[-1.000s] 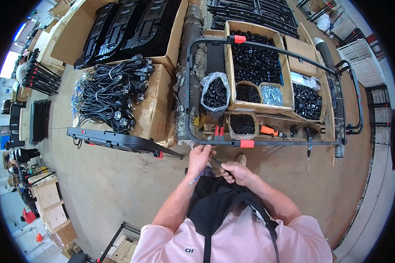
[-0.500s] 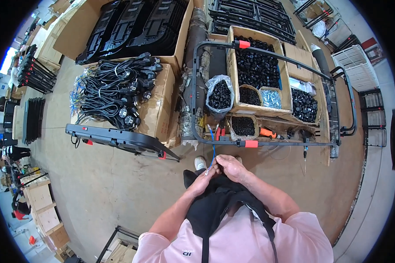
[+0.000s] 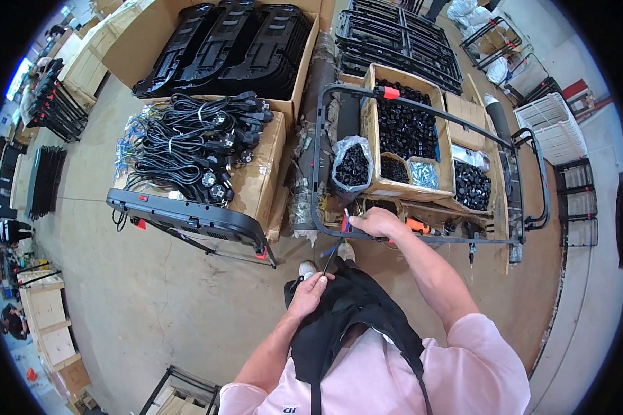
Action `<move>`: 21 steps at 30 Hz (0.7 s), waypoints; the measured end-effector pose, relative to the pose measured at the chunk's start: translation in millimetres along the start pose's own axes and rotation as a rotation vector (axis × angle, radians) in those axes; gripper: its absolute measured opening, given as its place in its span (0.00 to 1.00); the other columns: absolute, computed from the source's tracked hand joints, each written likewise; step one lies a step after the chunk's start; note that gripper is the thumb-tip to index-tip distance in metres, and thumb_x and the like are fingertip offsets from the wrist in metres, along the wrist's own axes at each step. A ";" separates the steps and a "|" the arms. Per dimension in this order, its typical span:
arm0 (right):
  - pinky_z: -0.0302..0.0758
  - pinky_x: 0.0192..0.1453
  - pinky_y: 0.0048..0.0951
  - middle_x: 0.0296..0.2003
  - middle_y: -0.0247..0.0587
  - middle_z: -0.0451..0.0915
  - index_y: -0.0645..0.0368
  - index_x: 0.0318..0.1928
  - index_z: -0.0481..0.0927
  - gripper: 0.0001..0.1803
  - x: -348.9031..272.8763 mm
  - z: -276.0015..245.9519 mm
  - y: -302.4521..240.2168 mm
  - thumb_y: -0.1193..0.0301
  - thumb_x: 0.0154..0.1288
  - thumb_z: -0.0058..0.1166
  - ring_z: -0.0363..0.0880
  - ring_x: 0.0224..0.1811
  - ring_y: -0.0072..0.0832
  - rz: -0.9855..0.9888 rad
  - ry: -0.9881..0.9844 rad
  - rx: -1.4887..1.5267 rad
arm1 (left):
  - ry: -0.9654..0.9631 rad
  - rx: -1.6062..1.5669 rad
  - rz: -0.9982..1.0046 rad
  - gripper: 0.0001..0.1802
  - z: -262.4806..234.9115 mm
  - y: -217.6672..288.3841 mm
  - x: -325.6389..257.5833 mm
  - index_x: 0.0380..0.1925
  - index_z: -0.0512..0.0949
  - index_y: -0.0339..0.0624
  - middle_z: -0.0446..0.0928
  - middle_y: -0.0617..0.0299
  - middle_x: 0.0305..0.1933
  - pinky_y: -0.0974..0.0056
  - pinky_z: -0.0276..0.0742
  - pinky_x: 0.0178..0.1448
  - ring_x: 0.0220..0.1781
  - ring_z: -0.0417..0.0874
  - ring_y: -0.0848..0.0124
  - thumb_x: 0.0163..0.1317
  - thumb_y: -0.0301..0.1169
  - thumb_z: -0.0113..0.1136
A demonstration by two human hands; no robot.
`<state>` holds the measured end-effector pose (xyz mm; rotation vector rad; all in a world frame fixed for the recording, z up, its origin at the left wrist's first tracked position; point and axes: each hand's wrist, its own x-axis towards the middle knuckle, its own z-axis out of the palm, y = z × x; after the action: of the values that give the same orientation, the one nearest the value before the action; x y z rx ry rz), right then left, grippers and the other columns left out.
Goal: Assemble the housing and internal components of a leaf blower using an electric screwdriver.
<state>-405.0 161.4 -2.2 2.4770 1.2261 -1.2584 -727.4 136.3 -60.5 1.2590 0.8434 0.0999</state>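
Note:
My right hand (image 3: 375,223) reaches forward to the near bar of a black tubular frame (image 3: 316,166), beside a red clip (image 3: 344,223). It pinches the upper end of a thin dark strap (image 3: 332,252). The strap runs down to my left hand (image 3: 310,290), which grips its lower end against the black apron (image 3: 356,311) on my front. Just past the bar lies an orange-handled tool (image 3: 418,225).
Behind the frame stand cardboard boxes of small black parts (image 3: 405,128) and a bag of them (image 3: 354,166). To the left are a box piled with coiled black cables (image 3: 194,145), a long black panel on a stand (image 3: 187,216) and a box of black panels (image 3: 228,41). The floor is concrete.
My right hand has gone from close to my body out to the frame's near bar, drawing the strap upward. My left hand stays at the apron.

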 end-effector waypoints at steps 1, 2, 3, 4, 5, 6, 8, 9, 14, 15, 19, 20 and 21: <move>0.81 0.51 0.47 0.34 0.57 0.85 0.66 0.42 0.89 0.31 5.9 0.1 -3.1 0.45 0.76 0.57 0.89 0.43 0.43 -0.013 -0.007 -0.004 | 0.015 -0.002 -0.004 0.16 -1.5 -0.2 -0.7 0.56 0.84 0.44 0.72 0.71 0.33 0.67 0.72 0.46 0.37 0.72 0.77 0.84 0.41 0.51; 0.81 0.49 0.44 0.34 0.53 0.86 0.66 0.41 0.89 0.31 11.4 1.3 -5.8 0.45 0.75 0.59 0.87 0.42 0.37 -0.113 -0.062 0.147 | -0.016 -0.021 -0.044 0.17 -3.4 -0.1 -0.6 0.56 0.84 0.45 0.72 0.71 0.33 0.67 0.72 0.47 0.37 0.72 0.78 0.84 0.41 0.51; 0.81 0.48 0.41 0.34 0.49 0.86 0.67 0.40 0.90 0.31 17.1 2.4 -8.0 0.45 0.74 0.60 0.86 0.41 0.31 -0.211 -0.119 0.301 | -0.046 -0.040 -0.086 0.17 -4.5 0.3 -0.2 0.57 0.84 0.46 0.72 0.71 0.32 0.67 0.72 0.47 0.37 0.72 0.78 0.84 0.41 0.50; 0.80 0.42 0.36 0.32 0.41 0.87 0.64 0.41 0.91 0.27 29.9 6.9 -3.9 0.48 0.73 0.63 0.83 0.35 0.27 -0.253 -0.138 0.340 | -0.034 -0.038 -0.091 0.17 -2.8 3.4 1.5 0.57 0.84 0.46 0.72 0.71 0.32 0.67 0.72 0.47 0.37 0.72 0.78 0.84 0.41 0.50; 0.80 0.42 0.36 0.32 0.41 0.87 0.64 0.41 0.91 0.27 39.0 15.8 -0.6 0.48 0.73 0.63 0.83 0.35 0.27 -0.266 -0.150 0.342 | -0.068 0.015 -0.106 0.18 -0.7 7.0 2.9 0.59 0.84 0.47 0.71 0.71 0.32 0.67 0.73 0.47 0.38 0.72 0.77 0.84 0.41 0.50; 0.79 0.41 0.35 0.32 0.38 0.87 0.63 0.40 0.91 0.25 45.8 26.4 3.6 0.50 0.74 0.63 0.82 0.34 0.25 -0.322 -0.095 0.514 | -0.103 0.069 -0.122 0.19 2.0 10.9 4.5 0.62 0.83 0.47 0.71 0.71 0.32 0.66 0.74 0.48 0.38 0.73 0.77 0.84 0.41 0.49; 0.75 0.32 0.28 0.26 0.37 0.84 0.60 0.37 0.91 0.18 52.8 27.1 1.4 0.56 0.73 0.64 0.77 0.24 0.21 -0.199 0.014 0.783 | -0.093 -0.023 -0.106 0.19 8.6 13.5 8.4 0.65 0.81 0.48 0.71 0.70 0.32 0.65 0.75 0.49 0.39 0.74 0.76 0.84 0.41 0.49; 0.73 0.29 0.28 0.27 0.35 0.83 0.60 0.37 0.90 0.17 69.3 32.7 11.4 0.58 0.75 0.63 0.76 0.23 0.19 -0.178 0.106 1.097 | -0.098 -0.120 -0.076 0.20 10.3 15.4 10.6 0.68 0.79 0.48 0.72 0.69 0.32 0.64 0.76 0.50 0.39 0.75 0.75 0.84 0.40 0.48; 0.71 0.25 0.28 0.26 0.31 0.79 0.61 0.41 0.88 0.19 60.4 27.5 -3.0 0.57 0.80 0.58 0.73 0.20 0.19 -0.177 0.214 1.354 | 0.022 0.274 -0.083 0.22 27.6 36.6 14.2 0.70 0.76 0.46 0.77 0.65 0.35 0.63 0.78 0.52 0.40 0.78 0.72 0.85 0.41 0.46; 0.71 0.25 0.28 0.26 0.31 0.79 0.61 0.41 0.88 0.19 62.4 23.5 -0.4 0.57 0.80 0.58 0.73 0.20 0.19 -0.180 0.205 1.363 | 0.040 0.271 -0.134 0.22 30.3 41.9 15.2 0.70 0.77 0.46 0.79 0.65 0.35 0.63 0.78 0.53 0.41 0.79 0.71 0.84 0.41 0.46; 0.69 0.21 0.25 0.25 0.32 0.79 0.60 0.43 0.88 0.18 64.9 1.0 -2.9 0.57 0.80 0.57 0.73 0.18 0.20 -0.201 -0.070 0.908 | 0.233 0.296 -0.131 0.19 43.7 40.5 11.1 0.63 0.81 0.43 0.80 0.65 0.35 0.63 0.79 0.52 0.40 0.79 0.72 0.83 0.39 0.50; 0.69 0.21 0.26 0.25 0.31 0.78 0.61 0.43 0.88 0.19 69.7 -2.5 -5.1 0.57 0.80 0.56 0.73 0.18 0.20 -0.242 0.029 1.073 | 0.238 0.305 -0.138 0.19 47.8 41.8 15.6 0.63 0.81 0.43 0.80 0.65 0.35 0.63 0.79 0.52 0.40 0.79 0.72 0.83 0.39 0.50; 0.69 0.20 0.26 0.24 0.30 0.77 0.61 0.43 0.88 0.19 73.7 -3.5 -6.0 0.57 0.80 0.56 0.73 0.18 0.20 -0.280 0.126 1.233 | 0.387 0.242 -0.053 0.16 54.4 45.2 21.7 0.58 0.82 0.41 0.79 0.66 0.35 0.63 0.78 0.51 0.39 0.79 0.73 0.82 0.38 0.53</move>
<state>-382.5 212.1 -51.2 3.1978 0.9541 -2.5497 -662.4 119.6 -29.4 1.4675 1.2509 0.2082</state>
